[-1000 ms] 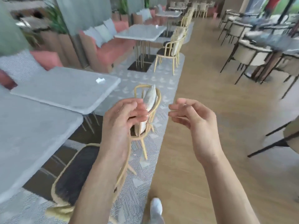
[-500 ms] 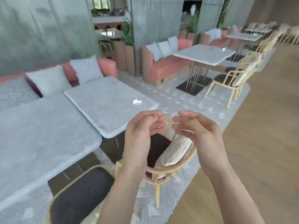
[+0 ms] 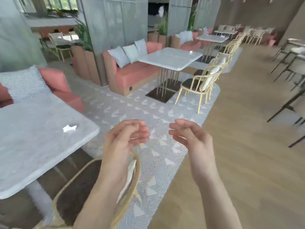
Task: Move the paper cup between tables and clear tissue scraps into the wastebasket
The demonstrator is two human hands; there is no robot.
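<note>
A white tissue scrap (image 3: 69,128) lies near the right edge of the grey table (image 3: 33,138) at my left. My left hand (image 3: 127,142) floats in front of me, right of that table, fingers loosely curled and holding nothing. My right hand (image 3: 189,138) is level with it a little further right, also loosely curled and empty. Both hands hang over the patterned rug, apart from the scrap. No paper cup or wastebasket shows in the view.
A wooden chair (image 3: 99,187) with a dark seat stands just below my left arm. Another grey table (image 3: 171,60) with a pink sofa (image 3: 132,73) and a chair (image 3: 201,81) stands ahead. Wood floor (image 3: 247,146) runs along the right, with dark-legged chairs (image 3: 293,76).
The view has moved forward and turned; the near table and its tissue scrap have slid to the left and closer. Both hands stay raised and empty, now slightly further apart.
</note>
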